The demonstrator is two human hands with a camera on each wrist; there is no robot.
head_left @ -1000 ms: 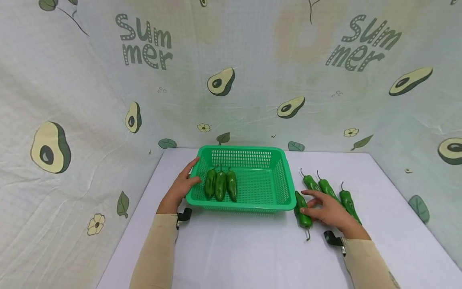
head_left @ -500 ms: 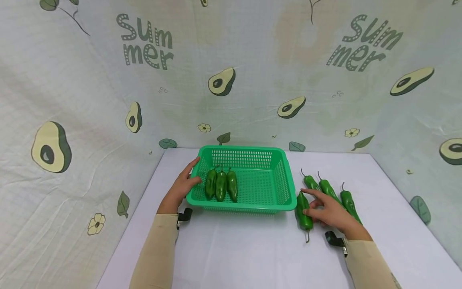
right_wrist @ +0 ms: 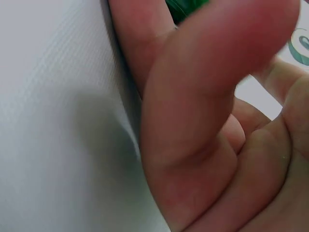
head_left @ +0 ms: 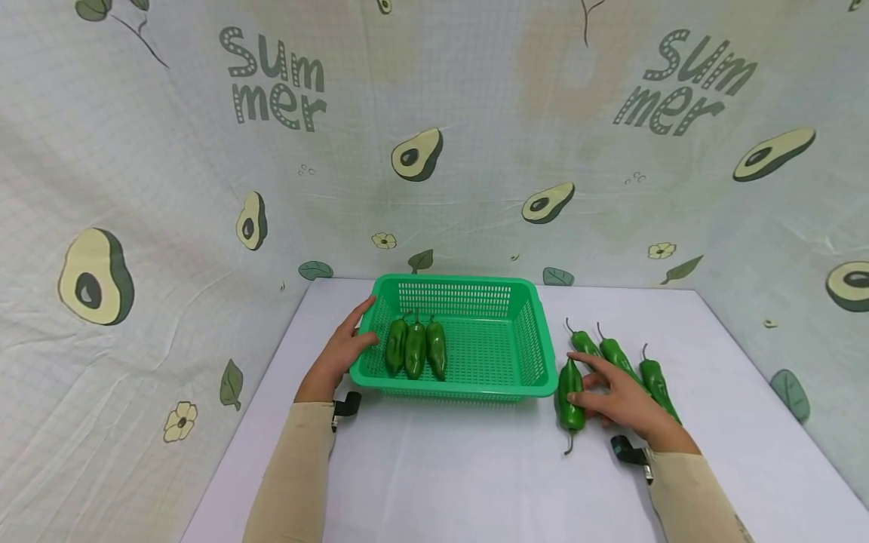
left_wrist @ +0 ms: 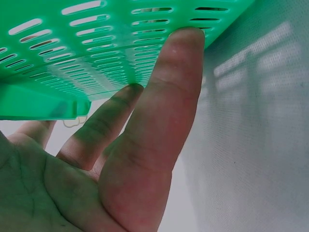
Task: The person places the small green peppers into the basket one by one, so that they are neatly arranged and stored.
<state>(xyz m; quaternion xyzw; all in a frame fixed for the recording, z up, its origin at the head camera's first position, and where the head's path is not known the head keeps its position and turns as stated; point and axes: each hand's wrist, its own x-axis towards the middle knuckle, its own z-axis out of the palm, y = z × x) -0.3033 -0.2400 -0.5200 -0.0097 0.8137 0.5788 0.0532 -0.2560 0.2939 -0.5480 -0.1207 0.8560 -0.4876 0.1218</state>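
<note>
My left hand [head_left: 341,351] grips the left end of a green plastic basket [head_left: 455,390], thumb over the rim. In the left wrist view its fingers [left_wrist: 166,96] touch the slotted outer wall. Three green chili peppers [head_left: 416,348] lie side by side in the basket's left part, stems pointing away. Just right of the basket, my right hand [head_left: 618,396] holds another green chili pepper [head_left: 569,381] between thumb and index finger, its stem towards me. The right wrist view shows curled fingers [right_wrist: 188,101] close to the cloth, with only a sliver of green behind them.
Three more green chili peppers [head_left: 614,352] lie on the white tablecloth [head_left: 462,475] beyond and beside my right hand, partly hidden by it. A printed fabric backdrop [head_left: 475,98] rises behind the table and along both sides.
The chili pepper at my right hand has turned slightly, its stem end swinging left and its tip shifting right. My left hand and the basket stay put.
</note>
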